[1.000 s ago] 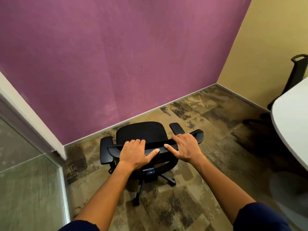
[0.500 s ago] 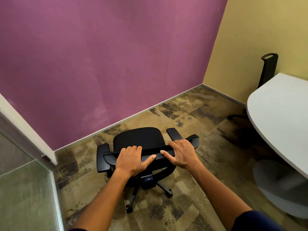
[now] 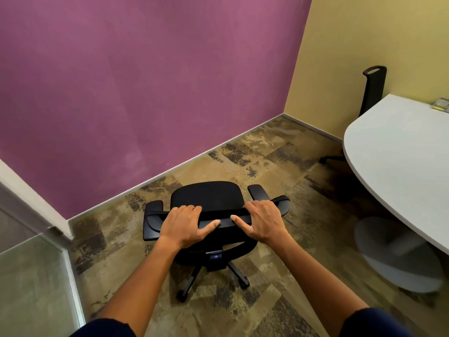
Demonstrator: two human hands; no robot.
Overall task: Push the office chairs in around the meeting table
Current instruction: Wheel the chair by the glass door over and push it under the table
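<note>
Since the earlier frames the view has swung to the right, so that more of the meeting table (image 3: 398,166) is brought into sight and the purple wall (image 3: 145,81) takes up less of the picture; the grip of both hands on the chair is unchanged. The purple wall is seen beyond the hands, and the yellow wall (image 3: 364,45) is met at a corner ahead and to the right of them. The patterned carpet (image 3: 279,166) is spread beneath everything. The pale, round-ended meeting table is placed well to the right of the right hand, with its grey disc base (image 3: 398,259) seen under its edge. A glass panel (image 3: 29,288) is seen to the left of the left hand. The black office chair (image 3: 209,195) is held directly under the hands, well apart from the table, its seat turned away toward the purple wall. A second black chair (image 3: 373,88) is stood far beyond the right hand, against the table's far side. The top rail of the backrest is clasped by the left hand (image 3: 184,224) and the right hand (image 3: 262,220), fingers curled over it and thumbs laid along its near face, pointing toward each other. A small object (image 3: 441,104) on the table's far corner cannot be identified.
</note>
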